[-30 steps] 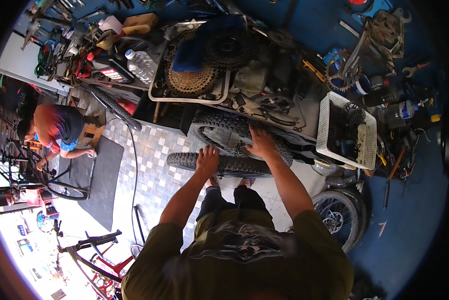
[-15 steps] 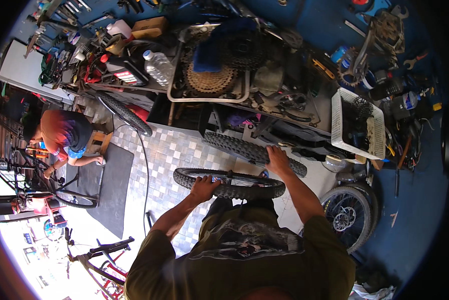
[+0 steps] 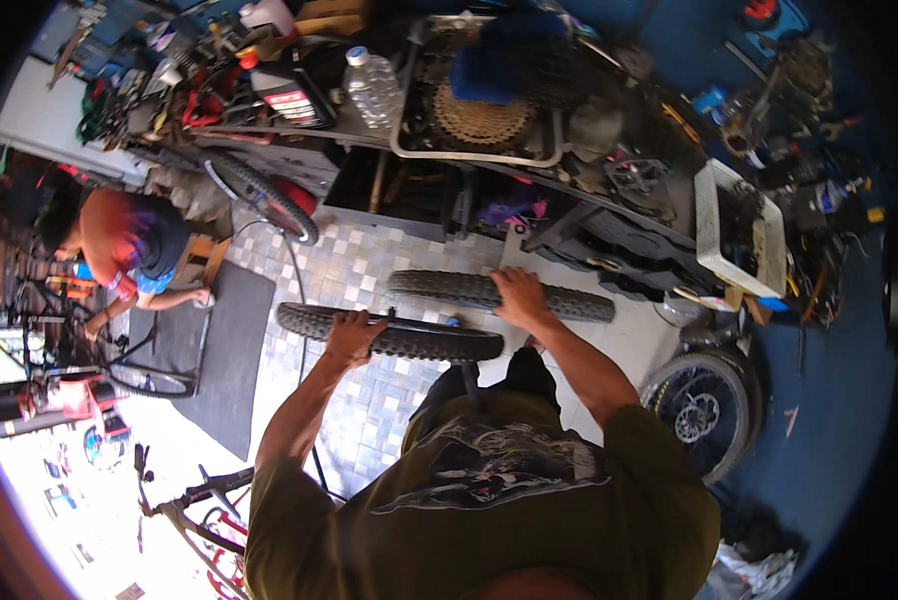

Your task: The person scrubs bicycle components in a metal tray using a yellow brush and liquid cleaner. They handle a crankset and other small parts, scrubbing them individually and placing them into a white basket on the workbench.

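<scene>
Two knobby-tyred bicycle wheels stand on edge before me, one behind the other, both seen mostly from above. My left hand [image 3: 350, 340] is closed over the top of the nearer wheel [image 3: 439, 345], left of its middle. On the farther wheel [image 3: 439, 288], my right hand [image 3: 519, 298] grips the tyre near the middle. The farther wheel reaches further right than the nearer one. A small gap separates their tyres at the top. The lower parts of both wheels are largely hidden beneath the tyres.
Beyond the wheels runs a cluttered workbench with a metal tray [image 3: 479, 155] of sprockets and a white basket [image 3: 711, 235]. More wheels [image 3: 694, 420] lean at the right wall. At left, another person [image 3: 134, 235] bends over a bicycle; a black hose [image 3: 302, 290] crosses the tiled floor.
The nearer wheel has moved left and tipped more upright, with my left hand on it. My right hand has shifted left, and the farther wheel now lies more squarely across the view.
</scene>
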Tool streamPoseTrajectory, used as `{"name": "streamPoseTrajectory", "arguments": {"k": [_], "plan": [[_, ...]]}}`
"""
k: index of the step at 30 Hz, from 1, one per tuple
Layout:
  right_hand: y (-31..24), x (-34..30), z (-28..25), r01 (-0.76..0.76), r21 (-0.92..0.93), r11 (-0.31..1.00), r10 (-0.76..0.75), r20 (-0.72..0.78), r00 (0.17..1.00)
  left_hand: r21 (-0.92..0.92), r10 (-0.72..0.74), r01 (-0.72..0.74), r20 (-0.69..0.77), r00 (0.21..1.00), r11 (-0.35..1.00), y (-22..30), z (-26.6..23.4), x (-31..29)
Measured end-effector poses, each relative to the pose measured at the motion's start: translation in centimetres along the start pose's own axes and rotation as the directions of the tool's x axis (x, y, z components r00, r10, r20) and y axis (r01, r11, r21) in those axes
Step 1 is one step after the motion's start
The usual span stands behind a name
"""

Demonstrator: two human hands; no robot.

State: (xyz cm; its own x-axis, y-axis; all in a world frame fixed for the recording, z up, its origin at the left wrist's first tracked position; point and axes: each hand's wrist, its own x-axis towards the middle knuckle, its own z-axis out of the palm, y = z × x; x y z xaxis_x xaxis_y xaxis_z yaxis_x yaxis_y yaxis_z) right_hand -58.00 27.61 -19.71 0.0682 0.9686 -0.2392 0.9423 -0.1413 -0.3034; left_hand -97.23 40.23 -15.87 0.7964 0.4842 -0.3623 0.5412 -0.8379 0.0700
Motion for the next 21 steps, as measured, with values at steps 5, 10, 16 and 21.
{"name": "streamPoseTrajectory", "arguments": {"k": [5,10,16,21], "plan": [[-5.5,3.1,1.1,0.040,0.111,0.993,-0.029,-0.093,0.995,0.099,-0.048,0.045,0.027,0.998,0.994,-3.1,0.0,-0.6],[-7.4,5.6,3.2,-0.031,0.188,0.982,0.042,-0.057,0.997,0.152,-0.074,0.061,0.082,0.994,0.986,-5.6,0.3,0.5],[-6.8,6.0,4.2,-0.041,0.213,0.976,0.079,-0.172,0.982,0.073,-0.074,0.069,0.060,0.995,0.995,-6.7,5.0,2.3],[-2.4,3.2,2.8,-0.001,0.248,0.969,0.033,-0.125,0.992,0.097,-0.076,0.076,-0.005,0.997,0.992,-4.8,6.4,7.8]]}}
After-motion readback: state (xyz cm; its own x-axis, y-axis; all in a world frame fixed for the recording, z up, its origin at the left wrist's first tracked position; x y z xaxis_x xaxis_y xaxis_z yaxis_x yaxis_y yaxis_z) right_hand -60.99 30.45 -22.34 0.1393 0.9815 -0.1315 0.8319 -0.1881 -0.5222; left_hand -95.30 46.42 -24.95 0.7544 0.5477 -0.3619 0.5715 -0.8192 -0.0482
